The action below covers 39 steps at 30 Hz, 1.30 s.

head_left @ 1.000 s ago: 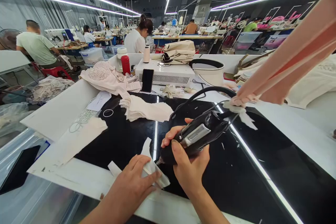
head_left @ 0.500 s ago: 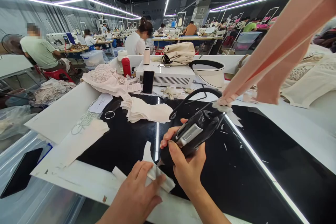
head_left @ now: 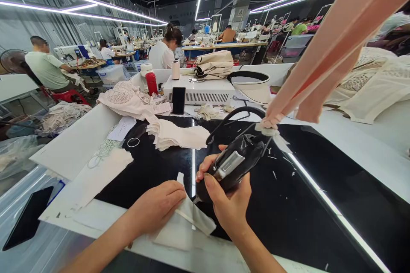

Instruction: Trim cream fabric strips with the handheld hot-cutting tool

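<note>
My right hand [head_left: 227,198] is wrapped around a black corded hand tool [head_left: 235,164], which has a silver plate on its side and a narrow metal tip. The tool leans down to the left, its tip close to a cream fabric piece [head_left: 197,217] at the table's front edge. I cannot tell whether the tip touches the cloth. My left hand [head_left: 160,204] lies over the left part of this piece, fingers together and bent onto its upper edge. A narrow end of fabric shows beyond those fingers. Peach fabric strips [head_left: 323,51] hang from above, tied near the tool's rear.
A stack of cream cut pieces [head_left: 177,133] lies ahead on the black table surface [head_left: 314,204]. Behind it are a phone [head_left: 178,100], a red bottle [head_left: 151,84], a white vented box [head_left: 198,91] and a visor [head_left: 250,85]. Several people sit beyond.
My left hand has moved up and away along the fabric piece, uncovering its near part. The right hand and the tool have hardly moved. The view has shifted slightly.
</note>
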{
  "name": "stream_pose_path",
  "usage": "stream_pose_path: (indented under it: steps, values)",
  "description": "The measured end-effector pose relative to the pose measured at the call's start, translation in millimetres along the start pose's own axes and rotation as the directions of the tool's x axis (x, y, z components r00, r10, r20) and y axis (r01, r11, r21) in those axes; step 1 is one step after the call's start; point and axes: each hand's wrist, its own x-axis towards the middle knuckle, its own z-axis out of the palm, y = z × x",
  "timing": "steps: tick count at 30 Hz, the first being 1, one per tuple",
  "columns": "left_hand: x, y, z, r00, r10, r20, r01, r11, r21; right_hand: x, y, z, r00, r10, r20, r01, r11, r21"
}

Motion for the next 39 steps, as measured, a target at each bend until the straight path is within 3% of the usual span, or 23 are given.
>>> stream_pose_path:
  steps: [14, 27, 39]
  values:
    - [-16, -6, -6.3, 0.995, 0.037, 0.093, -0.043, 0.997, 0.067, -4, 0, 1, 1.000, -0.006, -0.010, 0.006, 1.000, -0.014]
    - [-17, -7, -2.7, 0.996, 0.048, 0.077, -0.053, 0.996, 0.068, 0, 4, 7, 1.000, -0.013, 0.002, 0.013, 0.994, 0.106]
    - [-16, -5, -0.4, 0.998, 0.031, 0.049, -0.033, 0.998, 0.055, 2, 11, 12, 1.000, -0.004, 0.018, 0.002, 0.995, 0.102]
